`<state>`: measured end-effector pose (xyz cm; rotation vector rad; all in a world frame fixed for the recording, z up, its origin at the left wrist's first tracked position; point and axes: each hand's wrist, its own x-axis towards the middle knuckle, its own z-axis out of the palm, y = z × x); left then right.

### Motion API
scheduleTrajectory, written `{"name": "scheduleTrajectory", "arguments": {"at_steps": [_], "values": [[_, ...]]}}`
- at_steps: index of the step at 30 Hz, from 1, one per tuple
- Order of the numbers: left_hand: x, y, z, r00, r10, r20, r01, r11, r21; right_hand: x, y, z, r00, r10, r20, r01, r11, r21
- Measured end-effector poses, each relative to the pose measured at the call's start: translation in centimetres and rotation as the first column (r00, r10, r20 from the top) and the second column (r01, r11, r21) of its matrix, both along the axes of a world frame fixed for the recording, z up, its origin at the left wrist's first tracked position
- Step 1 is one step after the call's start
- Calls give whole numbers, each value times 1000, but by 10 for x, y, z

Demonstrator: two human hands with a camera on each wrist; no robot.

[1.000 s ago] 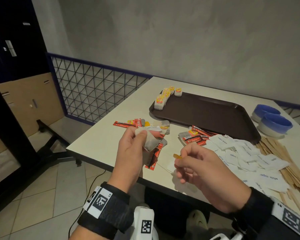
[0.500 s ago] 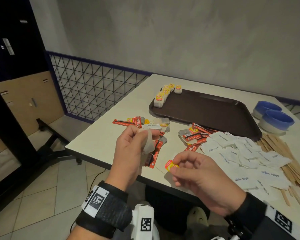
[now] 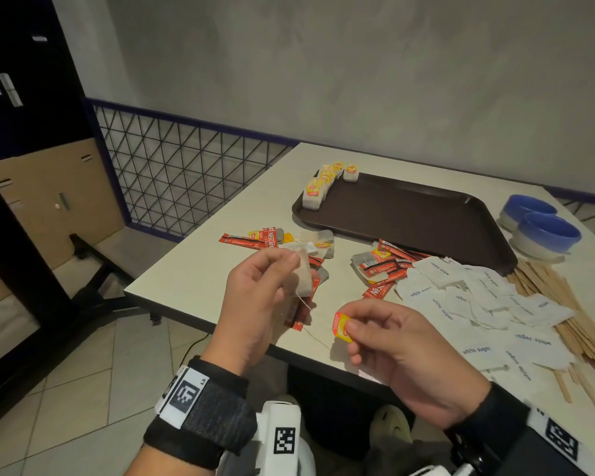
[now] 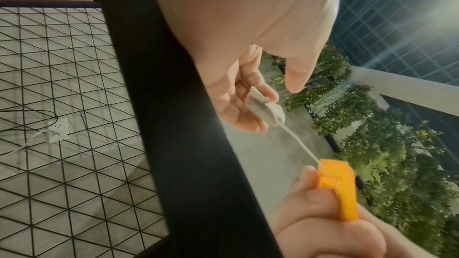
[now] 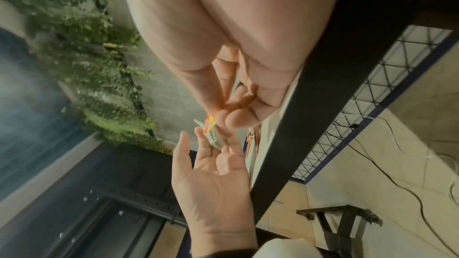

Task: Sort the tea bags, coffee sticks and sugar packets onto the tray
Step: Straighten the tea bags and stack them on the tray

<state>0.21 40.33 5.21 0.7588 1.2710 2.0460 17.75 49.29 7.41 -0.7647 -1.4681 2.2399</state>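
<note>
My left hand (image 3: 289, 266) holds a pale tea bag (image 3: 303, 280) in its curled fingers above the table's near edge. A thin string runs from the bag to its yellow tag (image 3: 342, 324), pinched between thumb and fingers of my right hand (image 3: 352, 329). The left wrist view shows the tea bag (image 4: 264, 109) lying on the fingers and the tag (image 4: 335, 183) below. A brown tray (image 3: 409, 218) lies further back, with a row of tea bags (image 3: 318, 190) along its left rim. Red coffee sticks (image 3: 385, 266) and white sugar packets (image 3: 478, 297) lie loose on the table.
More coffee sticks and tea bags (image 3: 255, 238) lie left of the tray. Wooden stirrers (image 3: 564, 304) are piled at the right, and two blue bowls (image 3: 543, 231) stand behind them. A wire mesh fence (image 3: 186, 173) runs left of the table.
My right hand has turned the yellow tag so its face now shows and has drawn it a little nearer. My left hand still holds the tea bag, tilted more upright.
</note>
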Motion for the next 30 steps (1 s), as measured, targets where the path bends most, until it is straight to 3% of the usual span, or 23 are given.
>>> {"name": "scheduleTrajectory", "arguments": {"at_steps": [3, 7, 11, 30], "values": [[-2, -2, 0, 997, -68, 28, 68, 998, 9, 2, 2, -1, 998, -47, -44, 43, 996, -80], [-4, -2, -2, 996, -54, -75, 53, 998, -21, 4, 3, -4, 994, -81, -68, 73, 992, -101], [-4, 0, -3, 995, -42, -89, 40, 999, -27, 5, 5, -7, 992, -96, -76, 87, 990, -113], [3, 1, 1, 997, 49, 60, -50, 999, 16, 1, -13, -2, 995, -42, 93, 14, 957, 288]]}}
